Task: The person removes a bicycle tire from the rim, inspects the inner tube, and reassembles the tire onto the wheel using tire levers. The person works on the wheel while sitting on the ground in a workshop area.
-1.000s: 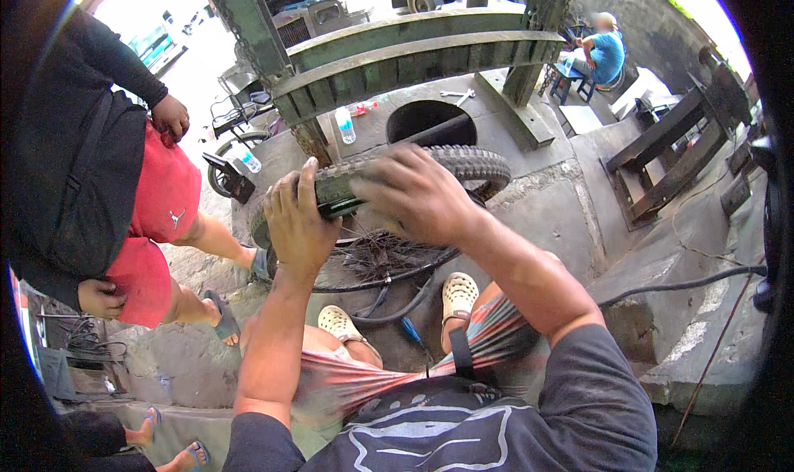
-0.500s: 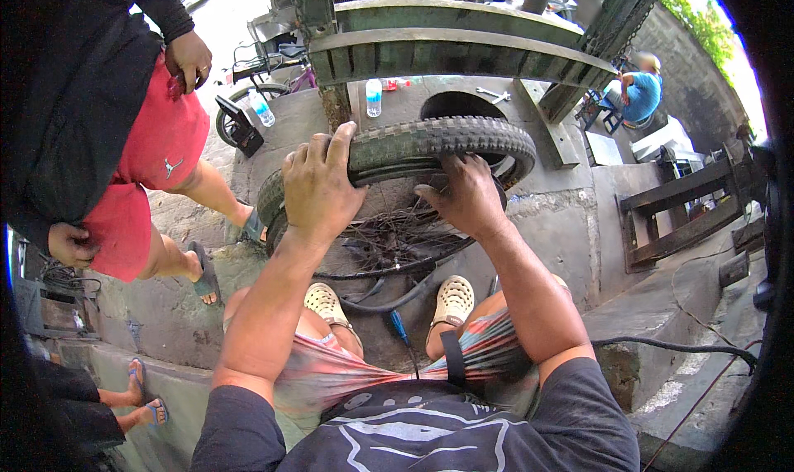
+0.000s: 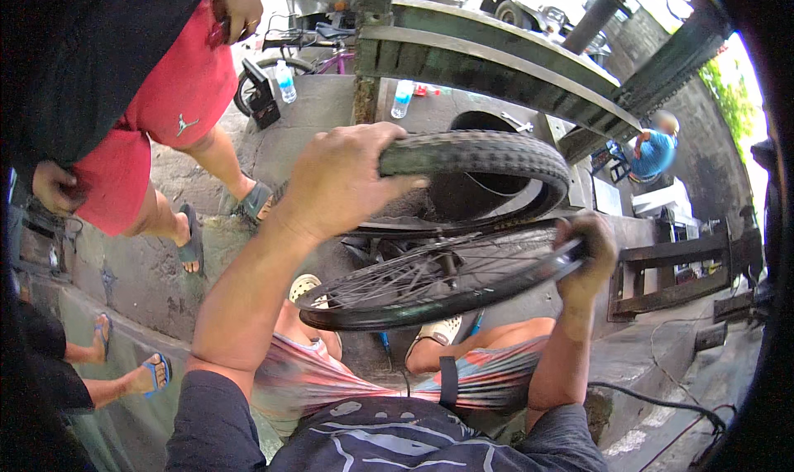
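A knobbly black bicycle tire point(image 3: 488, 151) is in my left hand point(image 3: 351, 178), whose fingers and thumb close over the tread at its left end. Below it, my right hand point(image 3: 589, 257) grips the right edge of a spoked wheel rim point(image 3: 451, 308), which is tilted with its near edge low. Tire and rim stand apart on the near side; whether they still touch at the far side is hidden. The wheel is held above my cream clogs point(image 3: 438, 330). A blue-handled tool point(image 3: 385, 341) shows under the rim, partly covered.
Behind the tire sits a round black tub point(image 3: 447, 199), with a wrench point(image 3: 518, 123) beyond. Water bottles point(image 3: 402, 100) stand near a green metal frame point(image 3: 496, 62). At left, close by, is a person in red shorts point(image 3: 178, 100). A black cable point(image 3: 653, 396) runs along the right.
My right hand has moved from the tire to the rim's right edge. The wheel has lifted and come apart from the tire on the near side. My view has shifted.
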The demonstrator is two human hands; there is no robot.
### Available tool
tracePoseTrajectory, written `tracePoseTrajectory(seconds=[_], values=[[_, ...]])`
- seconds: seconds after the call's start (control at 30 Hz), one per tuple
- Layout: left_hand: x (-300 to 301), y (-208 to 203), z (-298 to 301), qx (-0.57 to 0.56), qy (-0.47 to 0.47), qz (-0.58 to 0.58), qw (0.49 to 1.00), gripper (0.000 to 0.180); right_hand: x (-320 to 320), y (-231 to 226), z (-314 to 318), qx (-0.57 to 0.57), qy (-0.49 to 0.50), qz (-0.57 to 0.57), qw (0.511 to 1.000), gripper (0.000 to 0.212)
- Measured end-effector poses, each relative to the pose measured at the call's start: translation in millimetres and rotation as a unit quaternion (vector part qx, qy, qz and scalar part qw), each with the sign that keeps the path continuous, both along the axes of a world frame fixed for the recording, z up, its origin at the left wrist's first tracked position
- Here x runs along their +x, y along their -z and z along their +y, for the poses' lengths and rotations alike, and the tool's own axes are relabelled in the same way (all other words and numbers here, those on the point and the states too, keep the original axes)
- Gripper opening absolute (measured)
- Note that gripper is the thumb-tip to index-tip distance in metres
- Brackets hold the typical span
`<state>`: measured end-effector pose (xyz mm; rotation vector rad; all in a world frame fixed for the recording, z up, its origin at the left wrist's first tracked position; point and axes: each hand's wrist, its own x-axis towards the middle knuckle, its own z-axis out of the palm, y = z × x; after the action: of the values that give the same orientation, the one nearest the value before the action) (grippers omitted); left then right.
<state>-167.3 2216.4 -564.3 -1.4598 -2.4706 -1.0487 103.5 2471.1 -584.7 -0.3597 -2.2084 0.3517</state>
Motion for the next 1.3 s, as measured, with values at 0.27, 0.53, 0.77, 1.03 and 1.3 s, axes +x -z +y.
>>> tracePoseTrajectory(seconds=[0.27, 0.53, 0.77, 1.03, 1.3], values=[[26, -7, -17, -0.101, 0.030, -0.128, 0.986, 0.054, 20, 33, 41, 0.022, -0.016, 0.149, 0.988, 0.025], [9, 8, -19, -0.045, -0.012, -0.113, 0.993, 0.057, 5, 50, 12, 0.073, 0.009, 0.101, 0.992, 0.024], [-33, 12, -24, -0.013, -0.008, -0.134, 0.991, 0.060, -29, 43, -3, 0.026, 0.074, 0.062, 0.995, 0.020], [-40, 33, -15, 0.054, 0.001, -0.032, 0.998, 0.076, -91, 57, -17, 0.097, 0.012, -0.033, 0.995, 0.017], [-54, 41, -25, 0.063, 0.002, -0.020, 0.998, 0.070, -103, 46, -26, 0.104, 0.025, -0.012, 0.994, 0.016]])
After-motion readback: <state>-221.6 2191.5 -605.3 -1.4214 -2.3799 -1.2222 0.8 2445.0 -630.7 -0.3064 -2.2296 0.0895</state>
